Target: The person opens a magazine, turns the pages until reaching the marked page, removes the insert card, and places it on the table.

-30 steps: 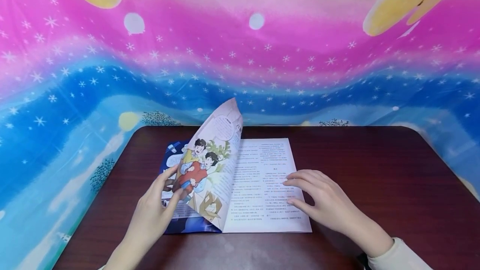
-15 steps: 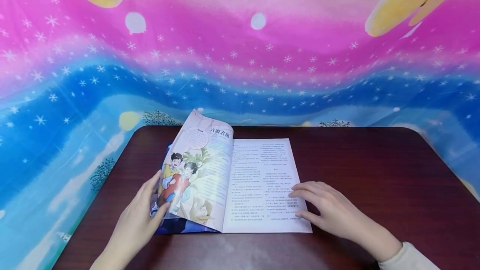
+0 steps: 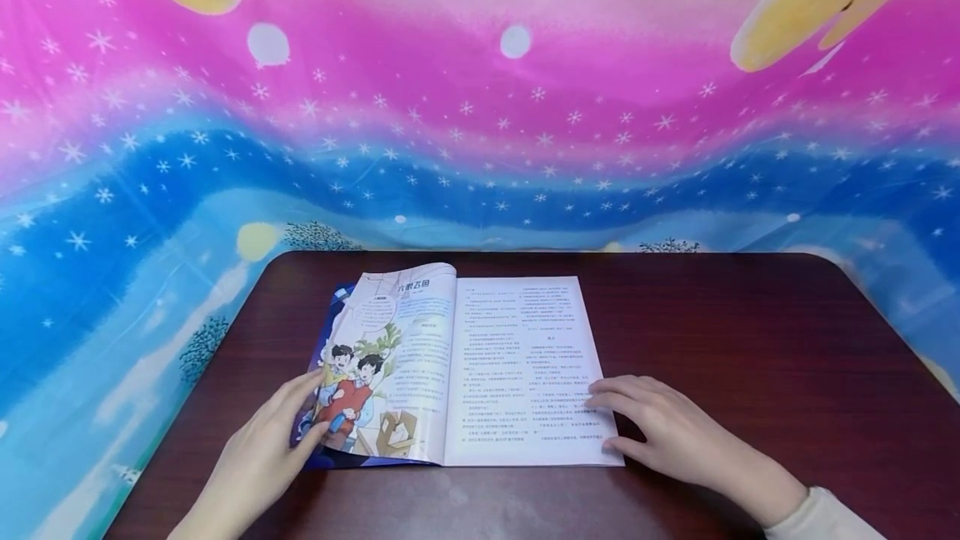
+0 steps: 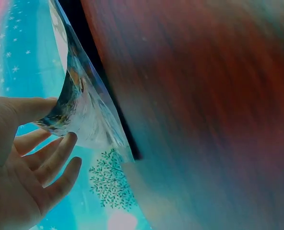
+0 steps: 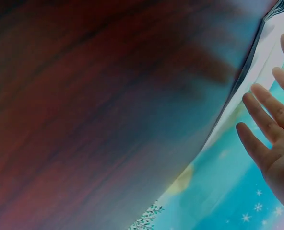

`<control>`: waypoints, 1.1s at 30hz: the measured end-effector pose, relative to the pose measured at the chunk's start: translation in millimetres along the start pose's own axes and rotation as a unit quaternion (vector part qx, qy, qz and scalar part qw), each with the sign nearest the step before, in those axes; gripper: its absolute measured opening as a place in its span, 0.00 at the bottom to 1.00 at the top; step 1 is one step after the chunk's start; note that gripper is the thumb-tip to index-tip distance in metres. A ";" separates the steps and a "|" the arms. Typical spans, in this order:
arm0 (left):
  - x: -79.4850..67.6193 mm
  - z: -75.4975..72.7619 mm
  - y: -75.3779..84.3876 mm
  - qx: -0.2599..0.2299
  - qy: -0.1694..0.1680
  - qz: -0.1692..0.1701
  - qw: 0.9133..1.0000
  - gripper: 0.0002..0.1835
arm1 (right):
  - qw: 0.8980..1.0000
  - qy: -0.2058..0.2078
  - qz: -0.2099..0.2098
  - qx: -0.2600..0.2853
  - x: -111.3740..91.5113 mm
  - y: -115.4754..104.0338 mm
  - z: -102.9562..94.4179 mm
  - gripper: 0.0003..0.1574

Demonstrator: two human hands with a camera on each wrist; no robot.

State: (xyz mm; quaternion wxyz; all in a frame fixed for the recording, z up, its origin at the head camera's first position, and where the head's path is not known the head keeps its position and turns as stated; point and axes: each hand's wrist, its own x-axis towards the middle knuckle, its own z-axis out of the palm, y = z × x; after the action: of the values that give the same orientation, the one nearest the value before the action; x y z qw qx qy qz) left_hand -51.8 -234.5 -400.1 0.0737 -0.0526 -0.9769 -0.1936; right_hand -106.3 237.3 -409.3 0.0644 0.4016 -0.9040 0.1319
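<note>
An open magazine [image 3: 525,373] lies on the table, its right page covered in printed text. Its left page [image 3: 405,357] carries a drawing of two dark-haired figures and curves up slightly near the spine. My left hand [image 3: 262,448] pinches the outer edge of that left page, thumb on one face and fingers on the other; the left wrist view shows the page [image 4: 79,110] bent between them. Blue-printed pages show beneath it. Over the right page's outer edge is my right hand [image 3: 667,432], fingers extended; whether the fingertips touch the paper I cannot tell.
A dark reddish-brown table [image 3: 750,340] with rounded corners holds the magazine. Behind and beside it hangs a pink and blue cloth [image 3: 480,123] with snowflakes. A light sleeve [image 3: 825,515] covers the right forearm.
The illustrated page has swung from raised near the spine down to the left, carried by my left hand, and lies much flatter. My right hand has shifted slightly right and toward the near edge.
</note>
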 end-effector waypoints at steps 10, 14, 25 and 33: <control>0.5 4.8 -15.6 0.058 -0.071 -0.010 0.996 0.30 | 0.995 -0.079 0.052 0.022 -4.6 3.6 -0.9 0.34; 1.9 4.6 -20.1 0.067 -0.100 -0.019 0.992 0.28 | 0.995 -0.081 0.053 0.021 -4.6 4.3 0.6 0.34; 8.0 7.6 -26.0 0.070 -0.134 -0.008 0.988 0.29 | 0.995 -0.079 0.057 0.023 -3.8 3.6 1.2 0.34; 9.3 8.0 -27.5 0.059 -0.154 0.015 0.986 0.27 | 0.995 -0.075 0.058 0.024 -2.1 3.6 2.1 0.33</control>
State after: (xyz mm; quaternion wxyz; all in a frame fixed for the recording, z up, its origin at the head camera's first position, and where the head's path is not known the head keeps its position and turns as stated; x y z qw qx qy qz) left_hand -65.5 -256.0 -416.0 -0.0719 -0.0917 -0.9854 -0.1241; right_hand -107.7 240.4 -412.4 -0.0209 0.3584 -0.9247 0.1268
